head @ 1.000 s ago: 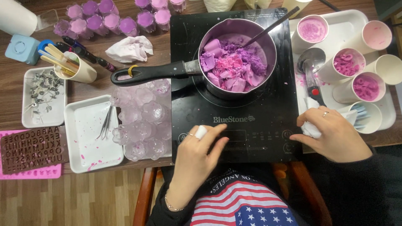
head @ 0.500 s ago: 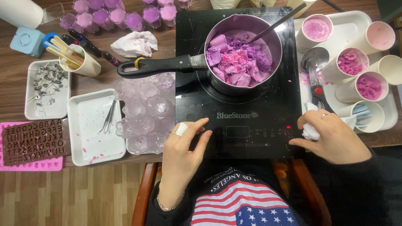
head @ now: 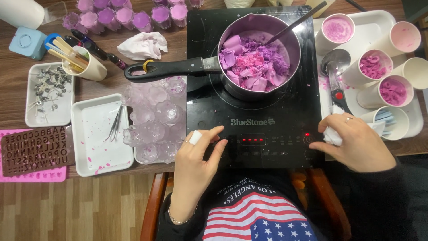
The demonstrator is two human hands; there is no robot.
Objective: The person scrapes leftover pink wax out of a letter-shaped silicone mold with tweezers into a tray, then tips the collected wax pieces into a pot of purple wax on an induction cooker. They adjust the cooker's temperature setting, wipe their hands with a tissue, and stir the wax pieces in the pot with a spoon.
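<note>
A black induction cooktop (head: pixel 267 111) lies in front of me with its red display lit. On it stands a grey saucepan (head: pixel 256 27) full of purple and pink wax chunks (head: pixel 254 64), with a thin rod leaning in it. My left hand (head: pixel 196 156), a white bandage on one finger, rests at the cooktop's front left edge with fingers apart, a fingertip near the control strip. My right hand (head: pixel 356 140) sits at the front right corner, closed on a crumpled white tissue (head: pixel 332 136), with a finger stretched toward the power button.
A clear flower-shaped mould (head: pixel 154 118) and a white tray (head: pixel 100 151) with tweezers lie to the left. A brown letter mould (head: pixel 35 149), a wick tray (head: pixel 47 93), and a cup of sticks (head: pixel 84 64) sit further left. Paper cups (head: pixel 381 67) of pink wax stand on the right.
My left hand has slid right from the mould's edge onto the cooktop's control strip. My right hand has stayed at the right corner with the tissue.
</note>
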